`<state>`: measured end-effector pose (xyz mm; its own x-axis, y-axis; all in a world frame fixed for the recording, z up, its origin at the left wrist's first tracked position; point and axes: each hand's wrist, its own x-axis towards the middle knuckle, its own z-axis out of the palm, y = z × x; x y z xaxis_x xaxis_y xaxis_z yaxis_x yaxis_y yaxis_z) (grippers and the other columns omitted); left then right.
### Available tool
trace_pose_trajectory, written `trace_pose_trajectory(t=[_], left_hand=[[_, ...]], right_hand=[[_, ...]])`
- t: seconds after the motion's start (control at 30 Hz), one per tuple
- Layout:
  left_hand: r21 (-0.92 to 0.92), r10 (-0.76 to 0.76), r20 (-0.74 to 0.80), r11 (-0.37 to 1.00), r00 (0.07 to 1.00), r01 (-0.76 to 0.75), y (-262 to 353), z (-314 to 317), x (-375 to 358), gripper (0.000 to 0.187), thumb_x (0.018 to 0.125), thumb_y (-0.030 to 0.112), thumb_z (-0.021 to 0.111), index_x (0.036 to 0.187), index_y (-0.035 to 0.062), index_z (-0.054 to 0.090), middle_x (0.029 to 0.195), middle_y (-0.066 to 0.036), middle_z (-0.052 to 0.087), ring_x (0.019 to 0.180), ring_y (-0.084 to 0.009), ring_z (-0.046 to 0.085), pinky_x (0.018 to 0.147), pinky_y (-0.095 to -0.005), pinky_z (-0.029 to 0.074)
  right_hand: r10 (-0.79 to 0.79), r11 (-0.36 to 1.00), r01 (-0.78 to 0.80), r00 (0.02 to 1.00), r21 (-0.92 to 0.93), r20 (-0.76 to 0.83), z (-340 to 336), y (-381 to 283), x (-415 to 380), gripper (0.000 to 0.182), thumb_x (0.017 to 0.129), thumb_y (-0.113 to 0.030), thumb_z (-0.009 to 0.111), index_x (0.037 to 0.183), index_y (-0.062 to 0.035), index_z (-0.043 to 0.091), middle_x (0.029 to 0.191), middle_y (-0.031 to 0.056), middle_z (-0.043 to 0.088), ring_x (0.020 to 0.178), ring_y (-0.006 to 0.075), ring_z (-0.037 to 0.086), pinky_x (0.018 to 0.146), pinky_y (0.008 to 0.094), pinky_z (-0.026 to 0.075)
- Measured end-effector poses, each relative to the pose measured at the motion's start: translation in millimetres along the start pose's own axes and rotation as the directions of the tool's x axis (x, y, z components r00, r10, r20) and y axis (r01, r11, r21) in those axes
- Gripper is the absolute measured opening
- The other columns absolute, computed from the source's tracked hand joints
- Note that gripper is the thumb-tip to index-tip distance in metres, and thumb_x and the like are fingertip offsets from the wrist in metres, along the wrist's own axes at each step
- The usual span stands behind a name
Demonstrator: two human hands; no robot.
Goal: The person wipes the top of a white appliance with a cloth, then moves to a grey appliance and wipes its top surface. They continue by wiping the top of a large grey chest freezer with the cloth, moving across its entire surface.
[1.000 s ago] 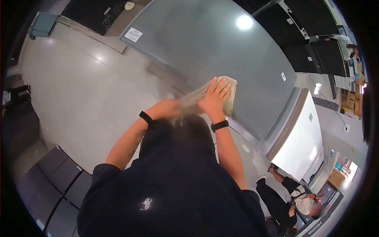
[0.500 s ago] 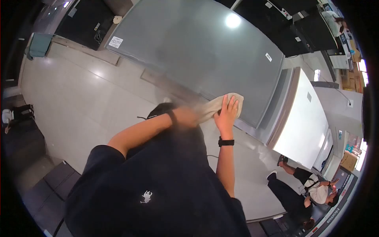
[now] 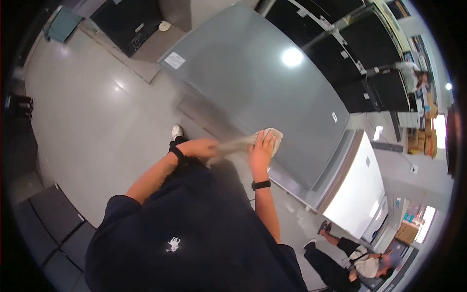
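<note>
A beige cloth [image 3: 270, 136] lies against the lower front of a tall grey refrigerator door [image 3: 253, 82]. My right hand [image 3: 260, 151] presses flat on the cloth's upper end, fingers spread. My left hand [image 3: 199, 147] grips the cloth's trailing end, stretched out to the left of the right hand. Both wrists carry black bands. My dark shirt fills the lower middle of the view.
A white appliance [image 3: 357, 192] stands right of the grey door. Black appliances [image 3: 355, 53] line the wall behind. Another person [image 3: 348, 258] crouches at the lower right. My shoe [image 3: 177, 131] rests on the glossy pale floor [image 3: 97, 112]. Dark cabinets [image 3: 53, 228] sit at the lower left.
The view has swung. My right hand and the cloth have slid a little down the door. My left hand has moved left and holds the cloth's tail more visibly.
</note>
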<state>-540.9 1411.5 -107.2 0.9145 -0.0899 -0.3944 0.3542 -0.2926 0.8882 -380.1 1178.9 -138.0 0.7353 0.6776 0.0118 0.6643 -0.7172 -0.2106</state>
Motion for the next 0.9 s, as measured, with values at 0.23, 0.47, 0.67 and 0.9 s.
trace_pose_trajectory(t=[0.23, 0.47, 0.67, 0.9], left_hand=[[0.021, -0.143, -0.091, 0.989, 0.986, 0.146, -68.6, -86.4, -39.2, 0.038, 0.093, 0.034, 0.057, 0.118, 0.0058, 0.064, 0.103, -0.016, 0.071, 0.092, -0.0308, 0.066, 0.083, -0.0398, 0.051], [-0.102, -0.131, -0.329, 0.989, 0.935, 0.103, -119.0, -138.8, -79.7, 0.036, 0.092, 0.030, 0.058, 0.117, 0.0063, 0.064, 0.101, -0.018, 0.071, 0.095, -0.0343, 0.067, 0.084, -0.0434, 0.051], [0.056, -0.138, -0.225, 0.986, 0.964, 0.155, -118.3, -150.5, -52.3, 0.038, 0.089, 0.030, 0.059, 0.119, 0.0070, 0.065, 0.095, -0.019, 0.071, 0.089, -0.0377, 0.067, 0.082, -0.0467, 0.052], [0.350, 0.024, 0.167, 0.933, 0.986, -0.082, -95.4, -103.3, 22.2, 0.044, 0.084, 0.034, 0.060, 0.119, 0.0084, 0.066, 0.097, -0.020, 0.071, 0.090, -0.0393, 0.067, 0.081, -0.0478, 0.052]], right_hand=[[-0.143, 0.989, 0.140, 0.985, -0.041, -0.091, 29.2, -105.1, 71.6, 0.063, 0.089, -0.012, 0.062, 0.148, -0.0002, 0.040, 0.153, 0.0302, 0.034, 0.142, 0.0530, 0.028, 0.117, 0.0539, 0.027], [-0.305, 0.952, 0.304, 0.952, -0.032, -0.018, 51.4, -189.2, 152.2, 0.067, 0.090, -0.018, 0.062, 0.149, 0.0032, 0.037, 0.153, 0.0290, 0.035, 0.142, 0.0497, 0.030, 0.118, 0.0522, 0.026], [-0.285, 0.958, 0.285, 0.958, -0.006, 0.036, 40.8, -208.4, 163.9, 0.075, 0.088, -0.025, 0.064, 0.150, 0.0062, 0.034, 0.154, 0.0272, 0.035, 0.144, 0.0442, 0.032, 0.120, 0.0500, 0.024], [0.000, 0.999, 0.000, 1.000, 0.038, 0.009, 8.4, -132.4, 86.8, 0.076, 0.088, -0.015, 0.060, 0.153, 0.0067, 0.026, 0.157, 0.0289, 0.030, 0.145, 0.0478, 0.029, 0.120, 0.0509, 0.025]])
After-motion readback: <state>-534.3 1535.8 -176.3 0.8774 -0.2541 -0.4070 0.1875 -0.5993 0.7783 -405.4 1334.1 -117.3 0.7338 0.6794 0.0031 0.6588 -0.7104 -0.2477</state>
